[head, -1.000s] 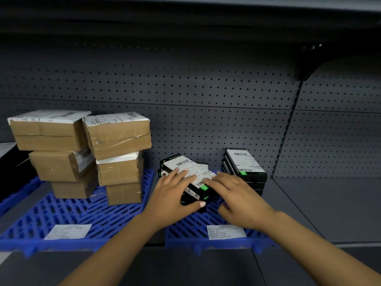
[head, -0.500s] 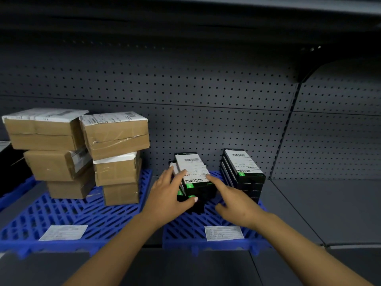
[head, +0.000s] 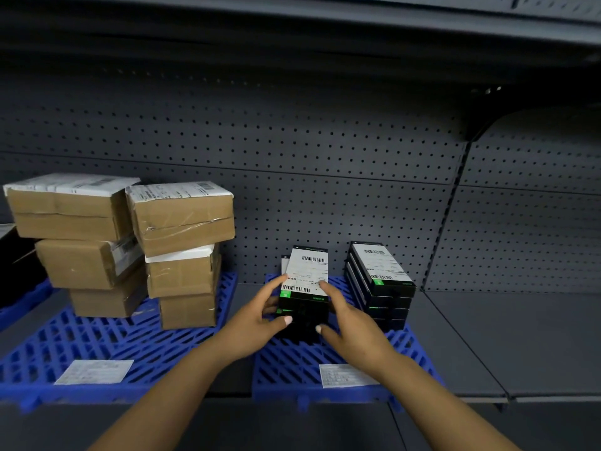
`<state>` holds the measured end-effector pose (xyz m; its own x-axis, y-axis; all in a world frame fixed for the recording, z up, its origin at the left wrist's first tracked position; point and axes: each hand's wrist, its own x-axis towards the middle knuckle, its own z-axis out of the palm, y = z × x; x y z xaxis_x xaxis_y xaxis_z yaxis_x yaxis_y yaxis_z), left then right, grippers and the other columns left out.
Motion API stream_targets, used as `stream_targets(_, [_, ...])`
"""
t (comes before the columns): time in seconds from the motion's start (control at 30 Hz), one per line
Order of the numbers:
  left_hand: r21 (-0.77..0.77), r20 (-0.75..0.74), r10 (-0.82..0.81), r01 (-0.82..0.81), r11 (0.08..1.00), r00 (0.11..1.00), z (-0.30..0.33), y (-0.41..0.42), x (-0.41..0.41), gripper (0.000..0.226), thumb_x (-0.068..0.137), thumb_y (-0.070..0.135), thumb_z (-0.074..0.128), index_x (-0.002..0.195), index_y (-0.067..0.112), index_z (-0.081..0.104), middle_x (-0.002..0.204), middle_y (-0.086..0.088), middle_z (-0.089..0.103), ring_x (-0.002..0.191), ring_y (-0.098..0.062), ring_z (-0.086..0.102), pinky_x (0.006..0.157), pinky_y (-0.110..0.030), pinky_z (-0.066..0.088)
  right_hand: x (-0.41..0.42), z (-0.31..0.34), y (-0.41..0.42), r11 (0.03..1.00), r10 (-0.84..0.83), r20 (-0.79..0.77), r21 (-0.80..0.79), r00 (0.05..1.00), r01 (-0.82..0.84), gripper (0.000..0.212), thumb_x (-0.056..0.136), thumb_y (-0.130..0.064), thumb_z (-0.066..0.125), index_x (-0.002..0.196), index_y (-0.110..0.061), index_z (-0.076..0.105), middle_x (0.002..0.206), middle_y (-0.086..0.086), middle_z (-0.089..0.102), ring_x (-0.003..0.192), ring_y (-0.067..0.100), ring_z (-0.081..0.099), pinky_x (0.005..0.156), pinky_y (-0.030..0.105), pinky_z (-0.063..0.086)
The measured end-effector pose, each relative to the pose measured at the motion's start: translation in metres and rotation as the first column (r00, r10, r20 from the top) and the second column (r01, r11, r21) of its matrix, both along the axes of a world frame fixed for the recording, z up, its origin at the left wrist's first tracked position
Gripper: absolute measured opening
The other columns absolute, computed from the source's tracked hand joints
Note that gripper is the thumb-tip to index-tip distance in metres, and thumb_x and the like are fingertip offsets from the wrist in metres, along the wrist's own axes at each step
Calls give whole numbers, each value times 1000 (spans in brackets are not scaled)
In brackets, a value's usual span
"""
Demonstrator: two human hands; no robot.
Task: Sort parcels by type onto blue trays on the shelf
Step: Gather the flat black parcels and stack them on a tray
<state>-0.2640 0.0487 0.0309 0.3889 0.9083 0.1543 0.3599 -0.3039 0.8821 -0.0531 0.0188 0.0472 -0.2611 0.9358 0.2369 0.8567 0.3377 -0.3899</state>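
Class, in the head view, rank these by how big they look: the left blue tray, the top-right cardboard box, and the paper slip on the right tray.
1. left blue tray
2. top-right cardboard box
3. paper slip, smallest although nearest the camera

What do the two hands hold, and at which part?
Left hand and right hand hold the stack of black labelled boxes by its sides.
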Motion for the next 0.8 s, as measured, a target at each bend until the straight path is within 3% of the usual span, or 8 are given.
stream_targets(0.2, [34,-7,9,-9,999,1000,-7,9,-3,73,93,13,58,145,47,19,135,19,49,121,1,48,106,-30,40,-11,-6,4,997,-60,14,42,998,60,71,96,-25,51,149,-29,4,71,-9,49,62,14,50,54,30,40])
stream_targets(0.3, [50,3,19,-19,999,1000,-9,8,0,74,94,13,57,141,54,18,136,22,45,123,5,46,105,-26,39,-10,-10,5,997,-65,-7,48,998,65,76,93,-26,56,148,-31,3,61,-11,40,52,7,41,48,25,34])
stream_targets(0.4, [102,46,123,-128,987,991,-16,4,8,77,88,19,66,134,61,20,132,23,48,118,8,47,98,-18,42,-11,-11,8,996,-61,-10,63,998,62,75,93,-25,56,147,-29,5,59,-11,38,50,5,38,45,24,31])
stream_targets(0.57, [194,22,227,-227,954,974,-22,2,12,78,84,31,70,142,50,21,133,18,52,117,4,49,96,-23,46,-5,-13,12,998,-4,2,70,1000,4,74,94,-23,54,148,-29,3,58,-10,39,48,6,39,43,21,28])
stream_targets(0.73, [301,-99,278,-237,924,956,-20,5,10,80,85,36,68,145,47,16,126,17,55,95,3,60,82,-15,48,3,-13,22,999,31,-17,31,999,-31,74,94,-24,55,147,-33,4,54,-6,39,47,9,39,45,23,29])
stream_targets(0.8, [315,-133,264,-212,925,955,-17,13,5,79,85,37,67,143,51,15,125,10,58,92,-1,61,84,-24,51,4,-10,24,998,42,9,38,999,-42,73,94,-30,55,147,-33,6,56,-6,39,48,10,40,47,27,30])
